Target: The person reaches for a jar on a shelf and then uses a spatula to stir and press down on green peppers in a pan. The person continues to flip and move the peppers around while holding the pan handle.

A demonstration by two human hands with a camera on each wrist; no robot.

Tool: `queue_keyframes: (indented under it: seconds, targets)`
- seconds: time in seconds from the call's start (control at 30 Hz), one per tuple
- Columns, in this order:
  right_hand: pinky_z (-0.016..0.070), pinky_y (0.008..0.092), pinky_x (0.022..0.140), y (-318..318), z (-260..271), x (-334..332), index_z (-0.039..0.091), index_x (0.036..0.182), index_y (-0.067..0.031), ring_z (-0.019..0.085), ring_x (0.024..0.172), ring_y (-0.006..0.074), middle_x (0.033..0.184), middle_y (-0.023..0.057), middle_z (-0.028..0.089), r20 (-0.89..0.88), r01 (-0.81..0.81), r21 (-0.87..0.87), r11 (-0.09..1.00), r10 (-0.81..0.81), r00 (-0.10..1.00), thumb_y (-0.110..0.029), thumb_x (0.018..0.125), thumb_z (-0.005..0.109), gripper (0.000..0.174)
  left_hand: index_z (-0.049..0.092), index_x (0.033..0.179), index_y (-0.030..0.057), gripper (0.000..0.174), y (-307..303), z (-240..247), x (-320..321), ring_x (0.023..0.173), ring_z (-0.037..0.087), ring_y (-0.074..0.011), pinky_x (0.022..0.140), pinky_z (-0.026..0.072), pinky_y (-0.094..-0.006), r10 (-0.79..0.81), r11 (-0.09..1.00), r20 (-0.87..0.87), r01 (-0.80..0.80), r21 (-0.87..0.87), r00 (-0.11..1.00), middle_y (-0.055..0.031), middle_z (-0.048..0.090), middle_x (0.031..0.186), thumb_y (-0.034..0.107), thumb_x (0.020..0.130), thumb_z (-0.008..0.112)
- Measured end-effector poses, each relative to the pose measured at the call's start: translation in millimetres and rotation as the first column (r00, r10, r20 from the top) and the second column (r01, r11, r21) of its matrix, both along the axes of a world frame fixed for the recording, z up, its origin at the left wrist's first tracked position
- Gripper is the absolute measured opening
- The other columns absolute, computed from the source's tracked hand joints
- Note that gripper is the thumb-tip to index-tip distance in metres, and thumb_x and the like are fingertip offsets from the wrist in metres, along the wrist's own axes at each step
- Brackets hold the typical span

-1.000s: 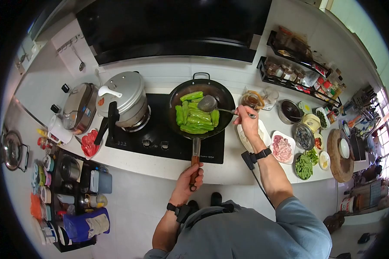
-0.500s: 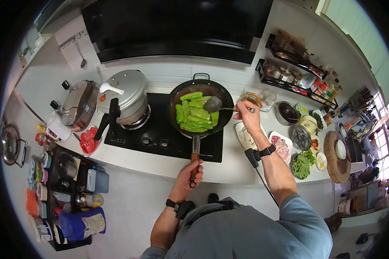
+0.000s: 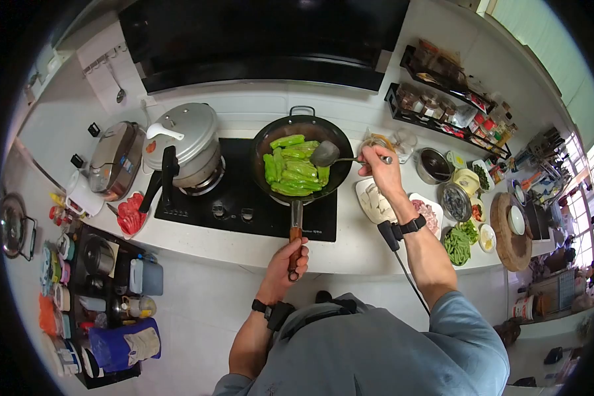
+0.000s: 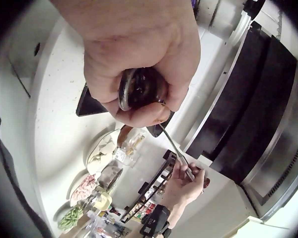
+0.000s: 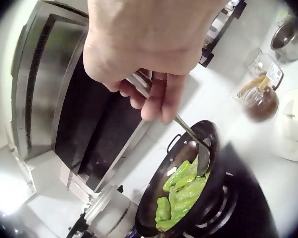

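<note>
A dark wok (image 3: 337, 181) sits over the right burner, with several long green peppers (image 3: 298, 173) lying side by side in it. My left hand (image 3: 286, 264) grips the wok's wooden handle (image 3: 295, 242); in the left wrist view the fingers wrap round the handle's end (image 4: 141, 88). My right hand (image 3: 381, 166) holds a metal ladle by its shaft, fingers curled round it in the right wrist view. The ladle's bowl (image 3: 324, 154) rests against the peppers at the right side of the wok.
Left of the wok stands a pressure cooker (image 3: 190, 142) on the other burner, with red slices on a plate (image 3: 133, 214) beside it. To the right are a plate of white pieces (image 3: 375, 201), sliced meat (image 3: 428, 216), green beans (image 3: 457, 245) and a round chopping board (image 3: 506, 244).
The ladle has shifted slightly right among the peppers, and my right hand has moved a little with it. The left hand keeps its grip on the handle. The head view has shifted slightly.
</note>
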State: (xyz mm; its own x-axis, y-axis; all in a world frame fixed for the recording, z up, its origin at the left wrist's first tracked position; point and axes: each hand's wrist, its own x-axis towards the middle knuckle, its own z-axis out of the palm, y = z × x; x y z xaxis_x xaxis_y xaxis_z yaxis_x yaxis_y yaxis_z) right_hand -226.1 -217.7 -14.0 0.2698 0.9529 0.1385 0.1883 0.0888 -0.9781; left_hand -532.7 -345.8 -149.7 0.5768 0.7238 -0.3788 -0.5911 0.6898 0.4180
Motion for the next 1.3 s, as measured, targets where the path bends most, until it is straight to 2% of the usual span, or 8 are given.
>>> queue_keyframes:
  seconds: [0.23,0.43,0.5,0.63,0.87,1.03,1.2,1.3]
  targets:
    - [0.0479,0.0292,0.054,-27.7,-3.8,-0.8,0.069,0.083,0.0034,0.063,0.056,0.013,0.072,0.0053,0.066,0.178,-0.079,0.022,0.997,0.074,0.981,-0.02,0.1,0.065,0.03,0.063,0.125,0.0049,0.026,2.3,-1.6,0.6,0.06,0.054,-0.0071,0.044,0.0415,-0.0206,-0.001,1.0,0.036,0.002,-0.009,0.999,-0.001,0.063,0.089,0.027,0.111,0.058]
    - [0.0486,0.0299,0.059,-34.9,-11.8,-24.9,0.07,0.085,0.003,0.063,0.061,0.0129,0.071,0.005,0.065,0.318,-0.129,0.079,0.988,0.098,0.943,-0.025,0.103,0.067,0.034,0.062,0.125,0.0048,0.026,-3.6,17.2,-2.4,0.059,0.053,-0.0069,0.043,0.041,-0.02,0.006,1.0,0.011,-0.005,-0.02,1.0,-0.0011,0.062,0.089,0.026,0.112,0.057]
    - [0.049,0.0291,0.059,-37.9,1.6,-35.1,0.071,0.086,0.0031,0.062,0.062,0.0123,0.075,0.0044,0.067,0.186,-0.042,0.041,0.998,0.034,0.982,-0.026,0.103,0.068,0.034,0.062,0.124,0.005,0.026,1.7,10.3,-2.4,0.06,0.053,-0.0069,0.044,0.0409,-0.0199,-0.01,1.0,0.03,0.01,-0.012,1.0,-0.0011,0.061,0.09,0.026,0.112,0.057]
    - [0.0507,0.0264,0.06,-47.2,6.4,-52.9,0.071,0.087,0.0023,0.063,0.062,0.0113,0.078,0.0034,0.068,0.042,-0.095,0.069,0.993,0.093,0.995,-0.024,0.104,0.067,0.032,0.062,0.123,0.0064,0.024,-0.5,9.2,-2.3,0.062,0.053,-0.007,0.044,0.0402,-0.0198,-0.003,1.0,0.044,0.004,-0.012,0.999,-0.0015,0.061,0.091,0.027,0.112,0.057]
    - [0.0549,0.0282,0.062,-54.9,-59.0,-46.0,0.07,0.09,0.0014,0.064,0.063,0.0121,0.084,0.0033,0.069,-0.046,-0.115,0.034,0.993,0.117,0.992,-0.018,0.106,0.063,0.026,0.063,0.121,0.0086,0.024,6.4,-14.7,-0.3,0.062,0.053,-0.0102,0.042,0.0382,-0.0231,-0.015,0.998,0.077,0.02,-0.057,0.997,-0.002,0.062,0.09,0.03,0.111,0.058]
    - [0.0576,0.0284,0.065,-48.6,-32.2,-63.2,0.07,0.095,0.0016,0.066,0.066,0.0124,0.088,0.0046,0.071,-0.196,-0.044,0.053,0.998,0.054,0.979,-0.018,0.107,0.061,0.025,0.064,0.12,0.0071,0.024,9.0,-21.3,-5.8,0.064,0.059,-0.0126,0.046,0.0437,-0.0257,-0.043,0.998,0.132,0.048,-0.037,0.99,-0.0039,0.065,0.09,0.029,0.108,0.064]
    - [0.0629,0.0349,0.078,-31.5,-50.3,-97.7,0.071,0.1,0.0029,0.069,0.072,0.016,0.096,0.0077,0.072,-0.084,-0.132,0.083,0.988,0.138,0.987,-0.024,0.109,0.061,0.03,0.064,0.12,0.0081,0.025,9.0,-17.6,-7.2,0.064,0.059,-0.0125,0.046,0.0436,-0.0253,-0.066,0.998,0.123,0.067,-0.008,0.99,-0.0032,0.064,0.089,0.029,0.107,0.065]
    - [0.0581,0.0294,0.071,-24.2,-67.5,-106.7,0.07,0.095,0.002,0.066,0.07,0.0126,0.09,0.0049,0.07,-0.144,-0.134,0.09,0.987,0.146,0.979,-0.021,0.109,0.062,0.028,0.063,0.12,0.0098,0.025,11.8,-17.2,-6.0,0.061,0.058,-0.0126,0.044,0.0418,-0.0249,-0.09,0.995,0.085,0.093,-0.028,0.992,-0.0024,0.063,0.087,0.03,0.107,0.066]
